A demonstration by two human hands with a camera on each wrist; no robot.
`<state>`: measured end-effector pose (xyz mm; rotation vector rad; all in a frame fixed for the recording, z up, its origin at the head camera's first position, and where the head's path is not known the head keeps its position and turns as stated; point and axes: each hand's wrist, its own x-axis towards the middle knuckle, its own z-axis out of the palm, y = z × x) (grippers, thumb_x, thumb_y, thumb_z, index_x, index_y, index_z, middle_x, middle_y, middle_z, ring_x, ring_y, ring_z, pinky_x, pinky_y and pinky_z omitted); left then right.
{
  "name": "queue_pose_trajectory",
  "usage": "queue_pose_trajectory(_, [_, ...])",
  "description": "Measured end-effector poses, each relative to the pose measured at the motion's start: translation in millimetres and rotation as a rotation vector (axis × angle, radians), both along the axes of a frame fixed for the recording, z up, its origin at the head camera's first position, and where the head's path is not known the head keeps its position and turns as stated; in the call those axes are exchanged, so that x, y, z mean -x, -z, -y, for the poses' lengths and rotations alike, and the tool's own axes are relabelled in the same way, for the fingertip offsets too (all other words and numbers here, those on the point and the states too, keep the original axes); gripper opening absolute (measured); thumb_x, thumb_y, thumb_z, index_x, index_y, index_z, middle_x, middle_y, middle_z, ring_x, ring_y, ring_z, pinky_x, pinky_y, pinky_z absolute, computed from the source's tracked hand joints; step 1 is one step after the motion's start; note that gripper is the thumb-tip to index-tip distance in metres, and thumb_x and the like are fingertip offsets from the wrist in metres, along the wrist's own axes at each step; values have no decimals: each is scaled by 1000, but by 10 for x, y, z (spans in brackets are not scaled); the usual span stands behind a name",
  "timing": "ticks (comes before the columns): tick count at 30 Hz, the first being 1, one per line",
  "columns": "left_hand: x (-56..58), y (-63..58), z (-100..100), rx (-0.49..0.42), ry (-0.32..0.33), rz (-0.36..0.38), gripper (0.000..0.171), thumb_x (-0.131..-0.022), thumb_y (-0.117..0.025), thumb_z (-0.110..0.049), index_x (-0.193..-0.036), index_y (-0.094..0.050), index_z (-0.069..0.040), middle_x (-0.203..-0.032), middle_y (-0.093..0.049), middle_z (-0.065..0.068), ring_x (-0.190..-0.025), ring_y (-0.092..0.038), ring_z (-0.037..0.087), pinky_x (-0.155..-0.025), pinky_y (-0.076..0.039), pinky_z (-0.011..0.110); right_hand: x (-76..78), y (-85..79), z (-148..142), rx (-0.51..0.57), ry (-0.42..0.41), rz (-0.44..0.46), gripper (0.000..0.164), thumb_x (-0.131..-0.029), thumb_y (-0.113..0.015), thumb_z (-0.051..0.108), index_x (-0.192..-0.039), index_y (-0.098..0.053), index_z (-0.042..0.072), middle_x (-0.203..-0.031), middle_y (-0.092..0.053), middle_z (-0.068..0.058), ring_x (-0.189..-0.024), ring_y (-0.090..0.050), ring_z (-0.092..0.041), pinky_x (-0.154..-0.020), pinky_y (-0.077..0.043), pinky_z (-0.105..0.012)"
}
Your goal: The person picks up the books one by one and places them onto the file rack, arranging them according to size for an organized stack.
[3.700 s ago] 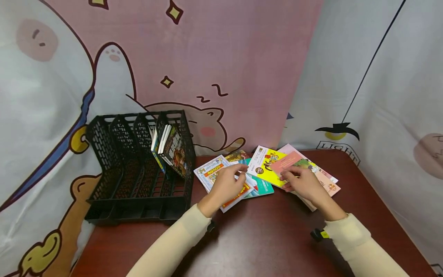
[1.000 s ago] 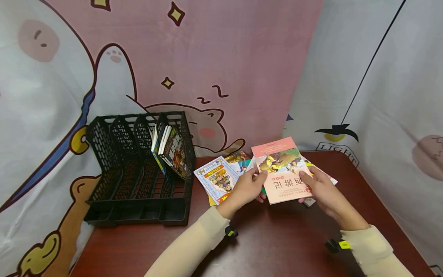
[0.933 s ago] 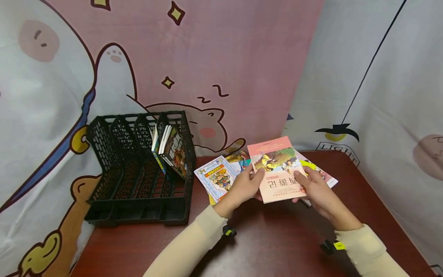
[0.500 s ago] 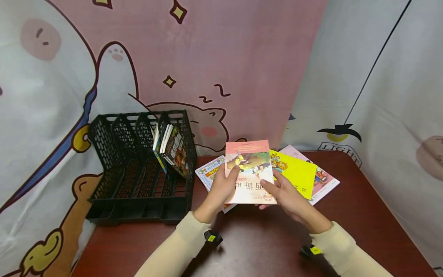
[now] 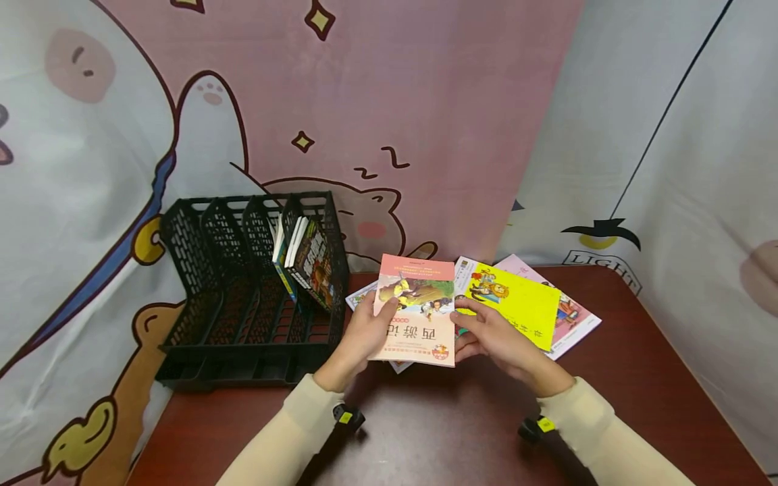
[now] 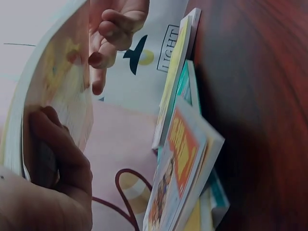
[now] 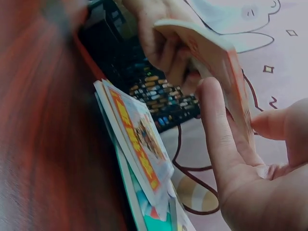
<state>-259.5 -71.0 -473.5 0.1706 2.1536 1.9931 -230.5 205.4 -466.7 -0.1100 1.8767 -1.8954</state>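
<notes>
A pink storybook (image 5: 419, 324) with a picture across its middle is held up in front of me. My left hand (image 5: 358, 341) grips its left edge, thumb over the cover and fingers behind, as the left wrist view shows. At its right edge is my right hand (image 5: 501, 341), with the thumb tip right at the edge and the index finger (image 7: 216, 125) extended. Behind the held book, partly hidden, lies a white-and-blue book (image 7: 139, 139) with an orange title band, over a teal book (image 7: 125, 178).
A black mesh file rack (image 5: 243, 358) stands at the left, with several books (image 5: 313, 260) leaning in its right-hand slots. On the table (image 5: 425, 439), a yellow book (image 5: 523, 304) overlaps a pink-and-white one (image 5: 571, 324) at the right. A printed curtain hangs behind.
Both hands took up the pink storybook from the right-hand pile and carried it left, toward the rack. My right thumb has drawn back from its cover to its edge.
</notes>
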Motion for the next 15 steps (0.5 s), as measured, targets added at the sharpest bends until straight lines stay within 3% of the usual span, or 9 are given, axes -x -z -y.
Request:
queue_pose_trajectory(7, [109,-56,151,-1,191,50,45,-118,-53,-37,-159,-47,-19,-108,-83,13,-79,-83,21,-68,-67,38,289,1,-250,16,73,-1,68,-117,-55,41,-167,-30,3,-126,-69,-12,-92,-83,-21,-93,-69,-43])
queue_pose_trajectory(10, [158,-76,187,30,276,64,53,-118,-52,-38,-166,-40,-18,-107,-82,11,-79,-82,22,-70,-67,37,410,0,-380,33,80,2,72,-118,-50,49,-169,-29,2,-129,-68,-10,-95,-84,-21,-92,-69,-40])
queue_pose_trajectory(14, [200,-107,213,129,369,71,70,-117,-54,-40,-176,-25,-14,-108,-82,17,-78,-81,24,-80,-68,40,513,-22,-467,58,6,8,76,-117,-42,58,-165,-36,0,-133,-70,-9,-102,-84,-24,-90,-69,-44])
queue_pose_trajectory(15, [208,-115,216,169,388,59,75,-117,-54,-42,-177,-22,-12,-119,-81,18,-86,-81,22,-88,-67,41,528,-33,-467,49,-21,6,77,-117,-41,60,-163,-40,-1,-134,-71,-9,-103,-84,-25,-89,-69,-44])
